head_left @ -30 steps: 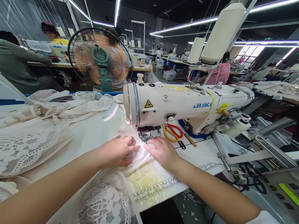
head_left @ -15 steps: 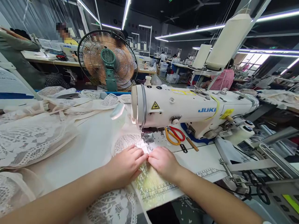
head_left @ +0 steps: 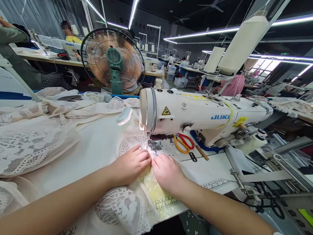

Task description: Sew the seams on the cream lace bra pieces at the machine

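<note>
Your left hand (head_left: 130,164) lies flat, palm down, on the lace fabric (head_left: 122,205) just near of the needle area, fingers spread and pressing rather than closed on anything; that likely keeps the cloth taut and flat on the bench (head_left: 210,169). Your right hand (head_left: 166,171) sits just right of it, fingertips nearly touching the left ones, pinching or pressing the lace edge right at the presser foot (head_left: 153,145); whether that grip is closed on the cloth, you cannot tell from here.

The lace runs from under the foot toward you, over the yellowed ruler strip (head_left: 158,199) at the bench's near edge. More lace is heaped to the far left (head_left: 31,147).

The sewing machine (head_left: 195,114) stands right of the hands. Orange-and-red scissors (head_left: 182,142) rest under its arm, within the right hand's reach. A fan (head_left: 112,62) stands behind, and thread cones (head_left: 241,44) stand to the far right.
</note>
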`<state>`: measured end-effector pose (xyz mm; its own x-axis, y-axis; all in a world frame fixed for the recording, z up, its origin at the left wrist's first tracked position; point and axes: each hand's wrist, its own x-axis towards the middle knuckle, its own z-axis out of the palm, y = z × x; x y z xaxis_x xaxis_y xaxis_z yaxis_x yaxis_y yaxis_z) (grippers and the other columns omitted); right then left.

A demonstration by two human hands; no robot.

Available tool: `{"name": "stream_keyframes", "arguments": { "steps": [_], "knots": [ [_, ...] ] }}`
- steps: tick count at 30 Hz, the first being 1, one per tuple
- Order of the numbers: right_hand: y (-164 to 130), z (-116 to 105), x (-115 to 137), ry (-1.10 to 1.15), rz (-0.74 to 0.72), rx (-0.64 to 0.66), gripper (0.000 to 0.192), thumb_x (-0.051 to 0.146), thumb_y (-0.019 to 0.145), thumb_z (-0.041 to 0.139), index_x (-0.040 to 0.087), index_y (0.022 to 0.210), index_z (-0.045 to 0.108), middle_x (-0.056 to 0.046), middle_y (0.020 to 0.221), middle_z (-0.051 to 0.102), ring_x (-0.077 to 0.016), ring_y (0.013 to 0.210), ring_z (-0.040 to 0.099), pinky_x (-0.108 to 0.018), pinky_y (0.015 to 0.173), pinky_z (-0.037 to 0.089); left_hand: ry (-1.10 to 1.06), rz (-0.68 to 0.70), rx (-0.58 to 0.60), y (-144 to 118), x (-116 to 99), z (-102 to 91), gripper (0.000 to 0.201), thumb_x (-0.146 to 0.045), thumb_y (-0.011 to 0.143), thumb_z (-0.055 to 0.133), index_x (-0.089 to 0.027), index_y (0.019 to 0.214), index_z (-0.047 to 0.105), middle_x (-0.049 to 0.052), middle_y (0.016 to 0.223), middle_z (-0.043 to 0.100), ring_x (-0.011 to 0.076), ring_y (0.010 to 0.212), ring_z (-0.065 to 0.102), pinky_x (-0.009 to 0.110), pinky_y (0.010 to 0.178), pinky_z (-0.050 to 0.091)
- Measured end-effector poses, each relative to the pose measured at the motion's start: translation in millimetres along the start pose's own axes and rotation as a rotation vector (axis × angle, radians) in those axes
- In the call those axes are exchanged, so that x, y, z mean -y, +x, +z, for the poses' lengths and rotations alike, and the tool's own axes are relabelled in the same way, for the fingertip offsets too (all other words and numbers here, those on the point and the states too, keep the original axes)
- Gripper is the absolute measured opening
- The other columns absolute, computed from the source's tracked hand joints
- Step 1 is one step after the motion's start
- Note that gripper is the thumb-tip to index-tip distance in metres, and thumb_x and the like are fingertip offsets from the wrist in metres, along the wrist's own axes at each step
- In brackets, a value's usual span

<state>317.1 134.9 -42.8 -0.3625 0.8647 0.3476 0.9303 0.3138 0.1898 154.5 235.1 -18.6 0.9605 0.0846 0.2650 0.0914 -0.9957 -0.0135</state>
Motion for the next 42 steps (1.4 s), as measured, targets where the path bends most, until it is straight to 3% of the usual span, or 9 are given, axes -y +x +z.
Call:
{"name": "stream_keyframes", "arguments": {
  "steps": [8,12,18,22,28,36,39,42],
  "knots": [
    [25.0,-20.0,4.9,0.046,0.235,0.286,0.021,0.008,0.080,0.050,0.013,0.091,0.067,-0.011,0.082,0.063,-0.0215,0.078,0.057,-0.031,0.059,0.042,0.013,-0.013,0.108,3.9,20.2,-2.4,0.033,-0.009,0.086,0.041,-0.017,0.112,0.060,0.011,0.106,0.067,0.0253,0.104,0.058,0.046,0.098,0.037],
    [30.1,-20.6,5.2,0.082,0.280,0.342,0.029,0.007,0.082,0.046,0.013,0.103,0.064,-0.012,0.088,0.062,-0.0232,0.084,0.058,-0.033,0.065,0.044,0.022,-0.041,0.150,7.0,28.6,-3.3,0.037,-0.006,0.083,0.044,-0.018,0.114,0.059,0.010,0.111,0.067,0.0250,0.109,0.057,0.044,0.099,0.035],
    [33.9,-27.0,6.2,0.100,0.315,0.443,0.031,0.005,0.082,0.043,0.013,0.104,0.063,-0.013,0.092,0.062,-0.0241,0.089,0.058,-0.034,0.069,0.045,0.053,-0.061,0.171,12.1,40.5,-2.9,0.034,-0.004,0.081,0.047,-0.016,0.109,0.061,0.010,0.112,0.067,0.0256,0.109,0.057,0.044,0.100,0.035],
    [34.1,-27.4,6.2,0.092,0.320,0.446,0.030,0.006,0.082,0.043,0.014,0.102,0.064,-0.013,0.092,0.063,-0.0242,0.088,0.058,-0.034,0.068,0.044,0.063,-0.068,0.171,12.4,48.1,-1.6,0.035,-0.005,0.081,0.049,-0.018,0.111,0.061,0.010,0.117,0.065,0.0249,0.115,0.054,0.044,0.104,0.032],
    [28.4,-15.4,4.1,0.077,0.278,0.343,0.025,0.006,0.076,0.050,0.014,0.095,0.064,-0.012,0.085,0.062,-0.0233,0.080,0.057,-0.033,0.062,0.043,0.091,-0.116,0.206,14.4,53.6,-3.4,0.042,-0.001,0.080,0.044,-0.018,0.116,0.060,0.012,0.123,0.062,0.0271,0.121,0.050,0.048,0.103,0.034],
    [24.0,-14.7,3.7,0.078,0.268,0.284,0.016,0.008,0.077,0.053,0.016,0.088,0.062,-0.010,0.081,0.060,-0.0215,0.076,0.054,-0.032,0.061,0.040,0.113,-0.176,0.151,15.3,54.1,-9.4,0.039,0.000,0.079,0.044,-0.020,0.104,0.067,0.011,0.107,0.069,0.0261,0.109,0.056,0.048,0.102,0.034],
    [15.9,-24.5,0.4,0.139,0.294,0.294,0.010,0.013,0.082,0.052,0.017,0.081,0.061,-0.007,0.079,0.059,-0.0197,0.073,0.052,-0.030,0.060,0.037,0.098,-0.317,0.173,7.0,58.4,-19.2,0.030,-0.006,0.081,0.046,-0.020,0.094,0.069,0.008,0.106,0.069,0.0258,0.105,0.058,0.050,0.102,0.034],
    [1.3,-33.8,-2.1,0.264,0.338,0.247,0.018,0.027,0.088,0.049,0.018,0.078,0.061,-0.005,0.077,0.059,-0.0189,0.072,0.052,-0.030,0.060,0.037,0.133,-0.454,0.134,-2.0,52.4,-32.5,0.027,-0.014,0.084,0.043,-0.017,0.088,0.069,0.010,0.114,0.065,0.0277,0.104,0.058,0.048,0.095,0.041]
  ]
}}
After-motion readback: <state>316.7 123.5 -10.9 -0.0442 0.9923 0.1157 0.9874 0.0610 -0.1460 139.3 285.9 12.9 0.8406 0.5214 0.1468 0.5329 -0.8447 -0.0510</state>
